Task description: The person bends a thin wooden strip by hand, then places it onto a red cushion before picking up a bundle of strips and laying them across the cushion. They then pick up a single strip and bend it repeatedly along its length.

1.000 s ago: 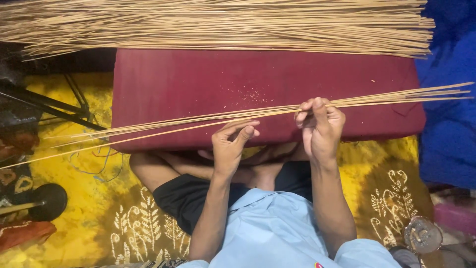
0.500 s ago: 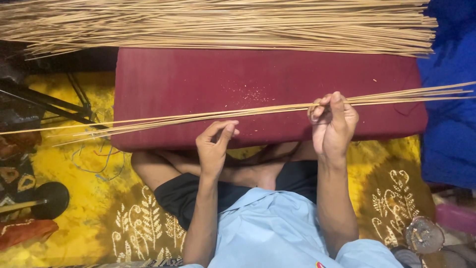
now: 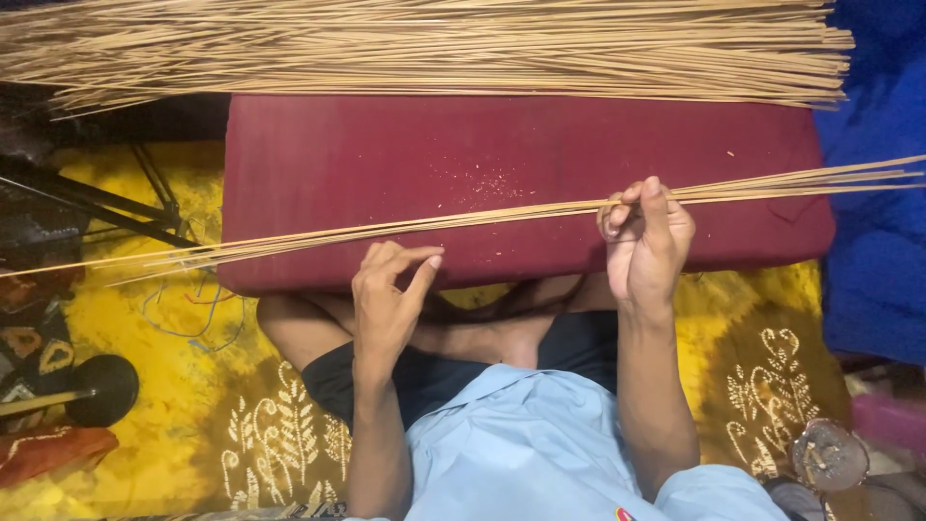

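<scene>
A large heap of thin sticks is spread beyond the maroon cushion. A small bundle of sticks is pinched in the right hand; it has been released by the left hand, now drawn back with loosely open fingers.

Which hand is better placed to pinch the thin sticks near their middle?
Left. The left hand hangs open just below the stick bundle, while the right hand already grips it.

two hands, one maroon cushion
</scene>
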